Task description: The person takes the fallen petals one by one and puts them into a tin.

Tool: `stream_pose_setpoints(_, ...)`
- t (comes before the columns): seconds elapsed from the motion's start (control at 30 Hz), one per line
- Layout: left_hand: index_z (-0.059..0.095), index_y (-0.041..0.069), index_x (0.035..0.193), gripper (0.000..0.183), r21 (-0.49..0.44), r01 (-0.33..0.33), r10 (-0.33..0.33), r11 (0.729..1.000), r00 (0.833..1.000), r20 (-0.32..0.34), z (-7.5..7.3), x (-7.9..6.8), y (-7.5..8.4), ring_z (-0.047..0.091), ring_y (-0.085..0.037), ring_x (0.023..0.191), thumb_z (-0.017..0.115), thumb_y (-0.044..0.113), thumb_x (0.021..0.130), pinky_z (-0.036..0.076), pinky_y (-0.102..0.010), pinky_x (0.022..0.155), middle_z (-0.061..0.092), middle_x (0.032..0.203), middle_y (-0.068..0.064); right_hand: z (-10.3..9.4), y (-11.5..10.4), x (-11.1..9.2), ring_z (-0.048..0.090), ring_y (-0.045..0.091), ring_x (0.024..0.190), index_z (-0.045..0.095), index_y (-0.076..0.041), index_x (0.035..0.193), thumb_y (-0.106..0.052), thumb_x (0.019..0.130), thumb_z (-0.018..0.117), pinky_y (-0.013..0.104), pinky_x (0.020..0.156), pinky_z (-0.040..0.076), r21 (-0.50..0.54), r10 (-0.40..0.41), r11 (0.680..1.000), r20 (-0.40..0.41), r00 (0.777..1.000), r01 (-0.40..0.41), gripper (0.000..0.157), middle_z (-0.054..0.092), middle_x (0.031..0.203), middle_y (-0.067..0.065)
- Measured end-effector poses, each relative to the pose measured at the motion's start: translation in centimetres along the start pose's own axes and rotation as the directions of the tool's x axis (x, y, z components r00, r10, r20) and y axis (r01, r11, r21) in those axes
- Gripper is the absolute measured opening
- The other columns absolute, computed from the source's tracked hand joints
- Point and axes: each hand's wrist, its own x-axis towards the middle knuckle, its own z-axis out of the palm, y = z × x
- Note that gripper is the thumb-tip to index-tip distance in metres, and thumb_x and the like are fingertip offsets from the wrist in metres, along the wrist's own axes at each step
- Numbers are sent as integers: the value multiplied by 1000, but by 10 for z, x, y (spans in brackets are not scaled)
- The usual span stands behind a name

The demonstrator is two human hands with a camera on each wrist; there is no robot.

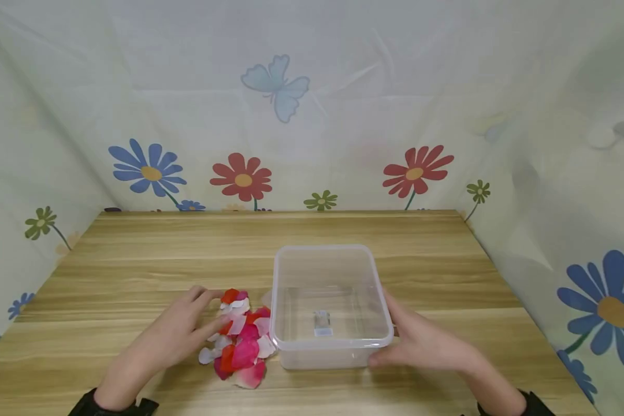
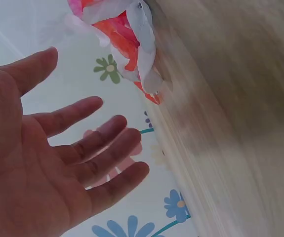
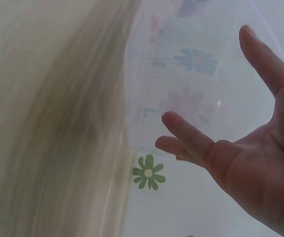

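Observation:
A loose pile of fabric petals point(image 1: 245, 341) in red, pink and white lies on the table, left of a clear plastic box point(image 1: 333, 353). My left hand point(image 1: 179, 332) hovers by the pile's left side. Its fingers are spread and slightly bent, and the left wrist view shows the palm point(image 2: 33, 173) holding nothing. At the box's right side is my right hand point(image 1: 423, 345), thumb near the front corner and the other fingers partly hidden behind the wall. Its fingers point(image 3: 191, 133) look extended in the right wrist view; whether they touch the plastic I cannot tell.
A small clear piece with a pale patch point(image 1: 322, 323) shows through the bottom of the box. The wood-grain table point(image 1: 187, 248) ends at a white cloth backdrop point(image 1: 343, 115) with printed flowers and a butterfly, which also hangs along both sides.

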Motion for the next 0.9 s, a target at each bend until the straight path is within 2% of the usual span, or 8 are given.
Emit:
stream_pose_setpoints(0.1,61,12,123,46,-19,-44,44,999,999,-14,1,1,2,58,-20,101,68,45,91,51,-35,84,56,112,-1,3,-1,2,53,33,118,-5,-28,158,-20,74,88,33,98,42,-14,14,1000,-30,999,-14,125,29,151,4)
stream_pose_setpoints(0.2,62,14,116,37,-57,-90,89,994,996,-14,3,2,3,58,-17,95,70,41,91,50,-28,79,56,106,3,5,0,3,53,38,117,-6,-28,157,-21,73,88,37,97,43,3,12,1000,-43,999,-11,127,29,151,7)
stream_pose_setpoints(0.27,63,15,115,37,-88,-96,96,991,995,-4,3,3,4,57,-15,93,72,40,90,50,-25,77,56,105,5,7,0,3,53,38,117,-7,-28,157,-22,72,89,38,96,43,11,11,1000,-54,998,-10,128,28,151,6)
stream_pose_setpoints(0.5,62,15,111,45,-137,-128,134,982,990,37,5,7,11,56,-13,89,82,40,79,49,-21,73,55,100,8,13,-2,5,41,32,130,-4,-25,158,-30,71,89,28,103,33,-71,15,997,-129,992,-24,128,22,156,2)
stream_pose_setpoints(0.67,61,16,110,47,-147,-129,138,981,989,55,6,7,17,56,-13,89,84,39,77,50,-19,73,56,99,8,16,-4,6,38,33,133,-6,-25,158,-27,72,89,30,104,32,-63,22,998,-151,988,-32,129,20,157,2)
stream_pose_setpoints(0.9,61,15,105,42,-126,-181,185,975,982,20,8,7,21,56,-12,84,87,29,75,50,-19,71,56,94,7,20,-6,6,36,37,135,-8,-24,158,-20,72,89,40,103,34,-13,50,999,-150,987,-52,129,18,158,6)
